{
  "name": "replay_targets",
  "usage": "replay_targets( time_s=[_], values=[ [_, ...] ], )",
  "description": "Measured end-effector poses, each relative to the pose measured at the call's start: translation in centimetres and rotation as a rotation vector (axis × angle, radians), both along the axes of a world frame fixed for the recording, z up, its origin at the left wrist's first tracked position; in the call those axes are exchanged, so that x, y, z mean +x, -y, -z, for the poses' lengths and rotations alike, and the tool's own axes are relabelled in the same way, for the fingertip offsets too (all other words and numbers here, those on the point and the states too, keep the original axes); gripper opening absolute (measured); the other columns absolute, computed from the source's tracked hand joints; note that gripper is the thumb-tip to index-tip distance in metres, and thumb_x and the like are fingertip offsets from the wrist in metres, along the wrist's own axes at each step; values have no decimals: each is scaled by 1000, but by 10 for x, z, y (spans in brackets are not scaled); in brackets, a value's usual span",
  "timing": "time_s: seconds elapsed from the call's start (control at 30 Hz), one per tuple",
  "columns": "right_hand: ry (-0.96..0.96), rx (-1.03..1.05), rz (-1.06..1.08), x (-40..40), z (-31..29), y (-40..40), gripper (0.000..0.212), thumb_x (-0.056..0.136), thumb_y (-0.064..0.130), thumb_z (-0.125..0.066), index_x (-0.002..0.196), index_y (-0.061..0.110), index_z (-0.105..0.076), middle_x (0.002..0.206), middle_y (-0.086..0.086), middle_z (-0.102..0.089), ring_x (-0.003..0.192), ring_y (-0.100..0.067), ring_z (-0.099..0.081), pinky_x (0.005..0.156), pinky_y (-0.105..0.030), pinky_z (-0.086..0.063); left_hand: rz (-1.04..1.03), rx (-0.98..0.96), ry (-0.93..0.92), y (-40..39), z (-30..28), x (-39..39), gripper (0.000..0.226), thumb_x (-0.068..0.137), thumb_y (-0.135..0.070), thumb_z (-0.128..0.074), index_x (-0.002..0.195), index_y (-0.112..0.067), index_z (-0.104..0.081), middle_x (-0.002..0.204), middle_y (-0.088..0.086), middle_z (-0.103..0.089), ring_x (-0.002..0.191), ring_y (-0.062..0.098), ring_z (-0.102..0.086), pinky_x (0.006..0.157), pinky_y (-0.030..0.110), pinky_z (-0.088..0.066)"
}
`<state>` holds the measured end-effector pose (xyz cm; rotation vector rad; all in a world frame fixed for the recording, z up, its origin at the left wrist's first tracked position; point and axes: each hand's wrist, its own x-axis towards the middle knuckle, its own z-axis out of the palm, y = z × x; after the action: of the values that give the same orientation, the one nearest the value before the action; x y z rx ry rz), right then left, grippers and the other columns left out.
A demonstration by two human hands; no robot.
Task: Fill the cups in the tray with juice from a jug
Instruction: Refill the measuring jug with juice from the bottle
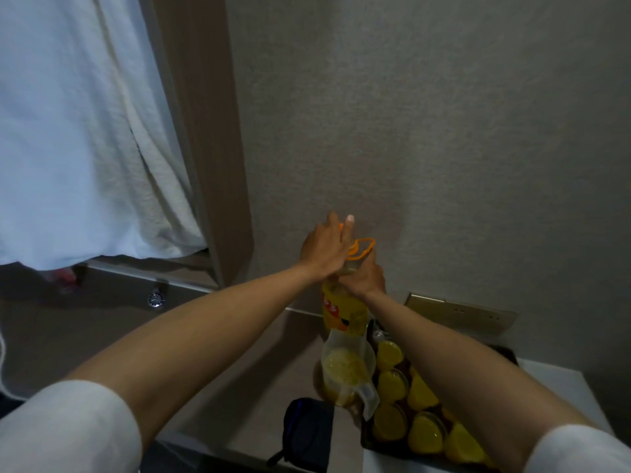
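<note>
Cups point(423, 430) filled with yellow juice stand packed together in a dark tray point(370, 442) at the lower right of the table, nearest the camera. Just left of the tray lies a small dark pouch point(307, 430). Touching the tray's left edge stands a clear plastic jug point(346, 373), partly full of juice, its spout pointing toward the viewer. Behind the jug stands a large yellow juice bottle point(343, 312) with an orange carry ring point(363, 249) at its neck. The right hand point(363, 278) grips the bottle's neck, fingers curled around it. The left hand point(324, 249) covers the bottle's top, fingers closed over the cap, which is mostly hidden. Farthest back, a gold socket plate point(461, 312) sits on the grey wall.
</note>
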<state>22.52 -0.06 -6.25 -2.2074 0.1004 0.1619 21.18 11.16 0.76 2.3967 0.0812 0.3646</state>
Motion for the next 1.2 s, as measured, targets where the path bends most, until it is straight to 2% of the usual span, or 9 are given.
replay_targets(
  time_s=[0.1,0.2,0.4,0.5,0.57,0.7,0.9,1.0,1.2],
  values=[
    [2,11,25,3,17,3,116,51,59,-85,146,21,-31,135,-18,-59,124,-42,-58,88,-39,-48,56,61,-85,-5,12,9,55,106,-50,-36,129,-1,-43,116,31,-65,108,48,-62,84,47,-49],
    [0,16,29,1,34,5,119,45,60,-77,147,22,-30,133,-20,-59,121,-43,-59,86,-39,-48,136,100,-110,-6,22,13,52,106,-45,-44,129,2,-46,124,28,-61,115,44,-58,92,45,-47],
    [4,-3,71,12,77,11,114,48,59,-82,145,25,-33,126,-18,-61,114,-42,-62,88,-41,-53,238,217,-191,-5,38,26,47,97,-37,-59,125,0,-51,133,24,-50,125,40,-46,106,42,-37],
    [-9,-7,71,17,96,11,105,53,50,-81,145,24,-35,129,-18,-58,116,-43,-60,91,-40,-51,301,238,-180,-5,41,33,35,86,-26,-70,109,-2,-59,119,21,-57,114,38,-53,96,39,-41],
    [-12,-24,57,30,117,14,103,50,56,-76,142,27,-40,126,-13,-60,114,-39,-61,92,-38,-52,338,266,-165,-5,42,37,29,82,-23,-73,102,-3,-64,110,20,-62,106,38,-58,88,39,-44],
    [28,-5,89,51,163,21,104,46,63,-78,138,22,-53,120,-7,-66,112,-30,-65,94,-38,-55,379,348,-199,-3,42,43,36,82,-26,-77,113,-8,-70,118,17,-67,111,36,-61,91,41,-49],
    [76,122,109,75,241,29,106,46,71,-90,136,33,-49,116,-1,-67,106,-21,-69,90,-43,-60,388,476,-273,11,31,51,42,80,-30,-83,111,-6,-69,118,21,-67,111,38,-64,88,39,-50],
    [56,97,118,68,233,29,98,47,66,-89,131,28,-55,110,-1,-68,97,-15,-71,83,-39,-61,331,625,-273,22,23,50,55,83,-43,-80,117,-2,-65,122,22,-64,112,39,-64,87,41,-52],
    [75,41,91,36,176,21,94,47,65,-80,129,23,-60,112,0,-67,103,-16,-67,88,-31,-55,241,766,-245,35,33,43,55,99,-53,-56,125,-5,-65,127,18,-65,118,35,-63,92,39,-52]
  ],
)
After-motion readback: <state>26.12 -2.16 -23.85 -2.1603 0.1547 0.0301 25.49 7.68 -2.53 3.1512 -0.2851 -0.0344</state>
